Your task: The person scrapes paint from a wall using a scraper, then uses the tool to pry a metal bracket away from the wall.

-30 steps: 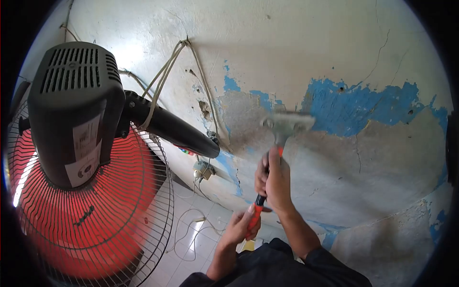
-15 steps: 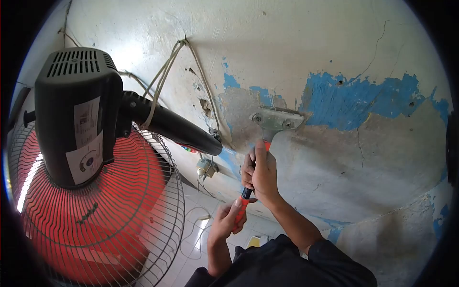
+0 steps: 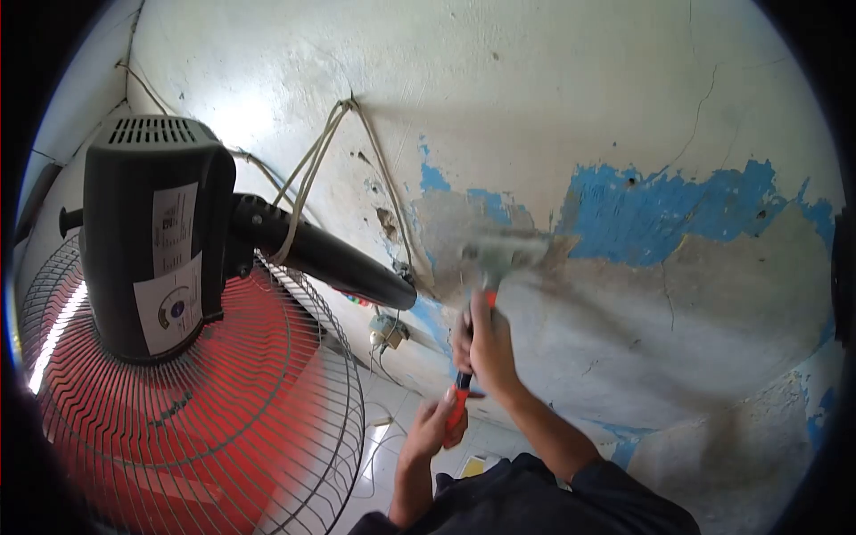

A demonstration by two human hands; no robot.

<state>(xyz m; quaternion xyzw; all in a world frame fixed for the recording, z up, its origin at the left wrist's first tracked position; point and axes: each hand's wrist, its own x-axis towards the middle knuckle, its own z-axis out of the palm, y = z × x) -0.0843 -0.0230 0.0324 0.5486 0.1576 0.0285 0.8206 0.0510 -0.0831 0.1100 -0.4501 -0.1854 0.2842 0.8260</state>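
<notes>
A long-handled scraper (image 3: 501,259) with a wide metal head is held against or close to the wall (image 3: 588,312), its head smeared by motion. My right hand (image 3: 483,343) wraps around the upper handle just below the head. Lower down, my left hand (image 3: 437,423) is closed around the red end of the same handle. Left of the blue paint patch (image 3: 669,214), the scraper head overlaps grey, stripped plaster. Cream paint covers the wall above the ragged blue edge.
A large fan (image 3: 178,357) with a wire guard and red blades fills the left side. Its black neck (image 3: 330,259) reaches toward the wall. Looped cords (image 3: 316,156) hang from a wall hook, and a small electrical box (image 3: 387,330) with wires sits lower down.
The scraper head has shifted a little left along the wall and is now blurred. Both hands keep their grip. The whole view has also shifted, so the scene sits lower.
</notes>
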